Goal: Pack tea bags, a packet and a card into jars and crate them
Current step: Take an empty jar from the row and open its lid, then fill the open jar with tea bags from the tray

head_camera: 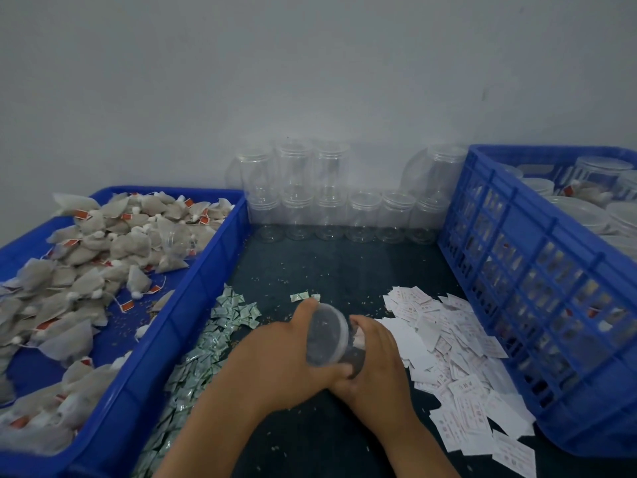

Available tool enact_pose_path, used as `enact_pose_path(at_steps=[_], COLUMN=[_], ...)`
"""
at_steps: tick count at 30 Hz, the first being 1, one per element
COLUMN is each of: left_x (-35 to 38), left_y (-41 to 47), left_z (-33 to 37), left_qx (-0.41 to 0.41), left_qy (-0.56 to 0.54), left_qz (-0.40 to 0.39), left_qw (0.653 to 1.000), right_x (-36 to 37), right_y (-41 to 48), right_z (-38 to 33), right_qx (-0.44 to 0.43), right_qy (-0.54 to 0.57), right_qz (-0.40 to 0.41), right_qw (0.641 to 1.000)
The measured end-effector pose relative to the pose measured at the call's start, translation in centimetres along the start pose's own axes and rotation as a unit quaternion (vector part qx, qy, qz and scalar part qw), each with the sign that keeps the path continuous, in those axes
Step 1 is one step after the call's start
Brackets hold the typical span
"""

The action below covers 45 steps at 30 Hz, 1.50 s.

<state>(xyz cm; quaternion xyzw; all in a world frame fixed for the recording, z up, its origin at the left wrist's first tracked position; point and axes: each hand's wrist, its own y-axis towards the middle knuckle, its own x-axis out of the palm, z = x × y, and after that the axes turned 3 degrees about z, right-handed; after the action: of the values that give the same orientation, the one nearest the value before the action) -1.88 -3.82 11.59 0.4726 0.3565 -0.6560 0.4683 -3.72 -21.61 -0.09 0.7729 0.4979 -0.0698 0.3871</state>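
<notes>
A clear jar (327, 336) with a lid on top sits between both hands at the centre of the dark table. My left hand (286, 353) grips its lid side, fingers curled around the rim. My right hand (375, 360) wraps the jar's body from the right. Tea bags (86, 257) with red tags fill the blue tray (193, 294) on the left. Small green packets (220, 326) lie in a strip beside that tray. White cards (444, 343) are heaped to the right of my hands.
Several empty clear jars (327, 208) are stacked in two rows against the back wall. A tall blue crate (537, 281) on the right holds lidded jars (599, 188). Loose crumbs dot the dark table (337, 267).
</notes>
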Motion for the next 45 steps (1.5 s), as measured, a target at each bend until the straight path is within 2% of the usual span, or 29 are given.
enact_pose_path(at_steps=[4,7,10,11,12,14,16,19,22,24,27,29,31,32,34,37,38,39,42,45], left_x=[-0.5,-0.7,0.1,0.7,1.5,3.3,4.9,6.3,6.1,4.3,-0.6,-5.3,-9.7,-11.4,-13.5,-12.5,-11.2,-9.9,-6.7,-5.4], left_y=[0.2,0.7,1.6,1.9,2.2,2.7,2.9,2.7,2.2,1.6,0.9,0.9,1.3,1.4,1.8,2.4,2.9,3.5,5.1,6.2], left_z=[0.5,-0.2,-2.0,-2.4,-2.9,-3.6,-4.1,-4.3,-4.1,-3.8,-4.3,-5.8,-8.8,-10.6,-14.3,-18.1,-19.0,-19.9,-21.8,-22.3], left_qx=[-0.077,-0.089,-0.145,-0.145,-0.142,-0.148,-0.156,-0.156,-0.147,-0.126,-0.064,-0.060,-0.087,-0.108,-0.160,-0.213,-0.208,-0.191,-0.132,-0.140], left_qy=[-0.019,-0.189,-0.393,-0.392,-0.351,-0.238,-0.121,0.015,0.012,0.000,-0.028,-0.030,-0.010,0.009,0.089,0.189,0.176,0.149,0.066,0.075], left_qz=[0.059,0.125,0.116,0.110,0.106,0.093,0.085,0.121,0.138,0.177,0.266,0.289,0.249,0.199,0.042,-0.171,-0.195,-0.187,-0.129,-0.117], left_qw=[0.995,0.970,0.901,0.902,0.919,0.955,0.977,0.980,0.979,0.976,0.961,0.955,0.965,0.974,0.982,0.943,0.942,0.952,0.981,0.980], right_x=[0.7,0.5,-0.7,-0.9,-1.1,-1.2,-1.0,-0.9,-0.9,-0.9,-0.7,-0.6,-0.5,-0.5,-0.5,-0.4,-0.4,-0.4,-0.4,-0.3], right_y=[0.2,0.3,0.5,0.5,0.5,0.3,0.1,0.0,-0.1,-0.2,-0.4,-0.4,-0.4,-0.4,-0.4,-0.6,-0.6,-0.5,-0.4,-0.3], right_z=[-0.7,-0.7,-0.8,-0.9,-1.0,-1.1,-1.1,-1.3,-1.3,-1.0,-0.7,-0.8,-1.0,-1.1,-1.2,-1.4,-1.5,-1.6,-2.0,-1.8], right_qx=[-0.013,0.025,0.083,0.089,0.088,0.085,0.087,0.086,0.093,0.098,0.110,0.116,0.115,0.113,0.116,0.131,0.134,0.133,0.129,0.146], right_qy=[-0.022,-0.014,0.081,0.103,0.117,0.134,0.153,0.165,0.169,0.172,0.170,0.166,0.153,0.148,0.143,0.144,0.146,0.148,0.151,0.147], right_qz=[0.041,0.050,0.042,0.036,0.031,0.013,-0.010,-0.030,-0.043,-0.051,-0.069,-0.082,-0.091,-0.093,-0.098,-0.099,-0.097,-0.097,-0.103,-0.107], right_qw=[0.999,0.998,0.992,0.990,0.989,0.987,0.984,0.982,0.980,0.979,0.977,0.976,0.977,0.978,0.978,0.976,0.975,0.975,0.975,0.972])
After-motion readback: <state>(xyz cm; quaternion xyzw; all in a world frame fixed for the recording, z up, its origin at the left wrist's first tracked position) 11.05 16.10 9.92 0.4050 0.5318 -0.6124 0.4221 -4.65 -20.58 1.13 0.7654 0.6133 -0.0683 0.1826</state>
